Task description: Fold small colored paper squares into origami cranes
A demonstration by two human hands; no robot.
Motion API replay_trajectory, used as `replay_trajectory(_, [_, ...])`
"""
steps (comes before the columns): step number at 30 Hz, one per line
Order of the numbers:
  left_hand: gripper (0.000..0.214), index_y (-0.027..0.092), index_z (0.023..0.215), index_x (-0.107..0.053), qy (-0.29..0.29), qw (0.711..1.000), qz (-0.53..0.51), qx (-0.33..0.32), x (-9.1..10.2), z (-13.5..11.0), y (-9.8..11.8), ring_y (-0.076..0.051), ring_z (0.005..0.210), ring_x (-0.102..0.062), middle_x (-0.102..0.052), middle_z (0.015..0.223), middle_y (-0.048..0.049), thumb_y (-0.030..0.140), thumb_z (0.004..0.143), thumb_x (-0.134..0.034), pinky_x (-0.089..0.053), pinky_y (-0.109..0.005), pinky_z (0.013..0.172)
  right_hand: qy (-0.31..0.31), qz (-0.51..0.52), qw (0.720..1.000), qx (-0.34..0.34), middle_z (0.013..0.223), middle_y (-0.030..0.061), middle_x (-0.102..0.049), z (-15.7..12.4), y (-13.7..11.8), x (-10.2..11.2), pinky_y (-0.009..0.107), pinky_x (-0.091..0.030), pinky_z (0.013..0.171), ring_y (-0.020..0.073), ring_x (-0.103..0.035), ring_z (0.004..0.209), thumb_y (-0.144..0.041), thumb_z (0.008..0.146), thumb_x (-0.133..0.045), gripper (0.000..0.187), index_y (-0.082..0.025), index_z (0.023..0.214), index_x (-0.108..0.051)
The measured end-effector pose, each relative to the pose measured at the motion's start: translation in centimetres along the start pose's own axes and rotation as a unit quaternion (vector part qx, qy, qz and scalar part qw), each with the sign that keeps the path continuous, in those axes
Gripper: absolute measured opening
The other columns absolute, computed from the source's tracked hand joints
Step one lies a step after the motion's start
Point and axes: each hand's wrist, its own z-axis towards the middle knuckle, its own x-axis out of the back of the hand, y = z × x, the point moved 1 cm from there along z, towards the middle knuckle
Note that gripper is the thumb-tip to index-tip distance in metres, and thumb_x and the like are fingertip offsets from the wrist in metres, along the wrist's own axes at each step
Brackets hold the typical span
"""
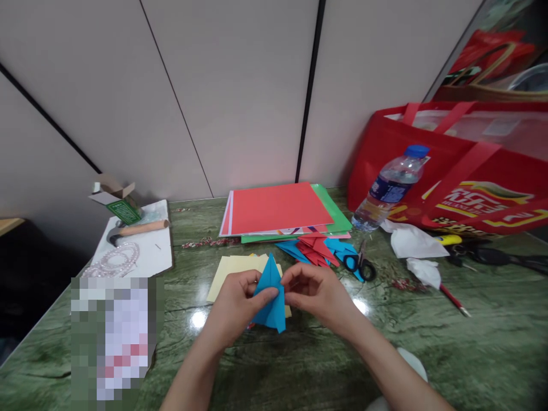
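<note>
A folded blue paper [270,311] with a pointed top is held above the table between both hands. My left hand [234,297] grips it from the left, thumb flat across its front. At its right edge, my right hand [314,285] pinches the paper between thumb and fingers. Beneath and behind lie pale yellow sheets [225,274], partly hidden by the hands. Just beyond are folded red paper pieces [315,248] and folded blue paper pieces [342,249], with black-handled scissors [360,264] resting against them.
Coloured sheets [278,208] are stacked by the wall. At right stand a water bottle [389,191] and a red bag [462,165], near crumpled tissue [411,240] and a red pen [454,299]. At left, a hammer [139,228] and small green box [122,208] lie on a white board [160,251].
</note>
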Motion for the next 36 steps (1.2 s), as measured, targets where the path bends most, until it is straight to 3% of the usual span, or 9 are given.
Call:
replay_trajectory(9, [0.018,0.014,0.071,-0.059,-0.024,0.999,-0.043,0.018,-0.45,-0.08,0.41,-0.015,0.051,-0.062,-0.069,0.061,-0.0041,0.03,0.066,-0.067,-0.042,-0.02,0.041,0.021,-0.023,0.998,0.046,0.07,-0.0001,-0.063,0.14,0.64,0.38,0.026,-0.048,0.061,0.0132,-0.06,0.064,-0.017,0.061,-0.073,0.01,-0.019,0.067,-0.065])
replay_trajectory(14, [0.019,0.015,0.074,-0.057,-0.032,0.996,-0.077,0.034,-0.69,-0.18,0.54,-0.016,0.053,-0.065,-0.07,0.061,-0.0043,0.03,0.068,-0.067,-0.049,-0.023,0.048,0.04,-0.019,0.999,0.015,0.064,-0.0009,-0.064,0.1,0.33,0.38,0.025,-0.047,0.056,0.0123,-0.059,0.058,-0.02,0.058,-0.075,0.011,-0.018,0.063,-0.065])
replay_trajectory(21, [0.017,0.015,0.078,-0.056,-0.06,0.994,-0.091,0.018,-0.75,-0.36,0.47,-0.016,0.053,-0.066,-0.07,0.06,-0.0043,0.029,0.073,-0.063,-0.046,-0.019,0.044,0.039,0.01,0.998,-0.041,0.056,-0.0027,-0.063,0.01,0.28,0.43,0.023,-0.045,0.052,0.0111,-0.059,0.052,-0.02,0.055,-0.077,0.02,-0.017,0.062,-0.058])
replay_trajectory(25, [0.021,0.014,0.08,-0.059,-0.077,0.993,-0.094,0.006,-0.53,-0.33,0.35,-0.017,0.059,-0.067,-0.069,0.062,-0.0047,0.035,0.075,-0.061,-0.052,-0.025,0.056,0.056,0.011,0.997,-0.044,0.059,-0.0045,-0.061,0.2,0.24,0.6,0.021,-0.045,0.053,0.0097,-0.058,0.054,-0.02,0.054,-0.078,0.025,-0.018,0.066,-0.057])
replay_trajectory(28, [0.035,0.011,0.079,-0.062,-0.089,0.991,-0.094,-0.018,-0.17,-0.35,0.31,-0.019,0.065,-0.067,-0.07,0.074,-0.0095,0.044,0.08,-0.052,-0.054,-0.031,0.063,0.043,0.034,0.997,-0.054,0.069,-0.0008,-0.065,0.35,0.19,0.76,0.025,-0.048,0.062,0.0121,-0.061,0.063,-0.025,0.058,-0.077,0.024,-0.017,0.074,-0.062])
replay_trajectory(30, [0.041,0.01,0.089,-0.062,-0.095,0.99,-0.101,-0.037,0.03,-0.41,0.37,-0.021,0.068,-0.067,-0.069,0.079,-0.0116,0.048,0.08,-0.05,-0.053,-0.033,0.065,0.035,0.056,0.996,-0.058,0.075,0.0016,-0.067,0.38,0.22,0.86,0.027,-0.049,0.067,0.0142,-0.062,0.069,-0.029,0.06,-0.076,0.025,-0.017,0.078,-0.064])
replay_trajectory(33, [0.056,0.016,0.114,-0.05,-0.083,0.987,-0.122,-0.058,0.08,-0.46,0.57,-0.022,0.073,-0.067,-0.068,0.088,-0.0089,0.037,0.066,-0.071,-0.053,-0.035,0.069,0.042,0.086,0.994,-0.056,0.075,0.0023,-0.067,0.37,0.36,0.9,0.028,-0.049,0.067,0.0148,-0.061,0.069,-0.029,0.061,-0.075,0.024,-0.016,0.079,-0.065])
replay_trajectory(36, [0.06,0.021,0.111,-0.05,-0.024,0.991,-0.103,-0.083,-0.19,-0.38,0.69,-0.021,0.08,-0.066,-0.068,0.09,-0.0046,0.018,0.058,-0.077,-0.051,-0.032,0.074,0.068,0.121,0.989,-0.047,0.073,0.0015,-0.066,0.35,0.52,0.72,0.028,-0.049,0.066,0.0136,-0.06,0.066,-0.027,0.061,-0.075,0.023,-0.016,0.078,-0.064])
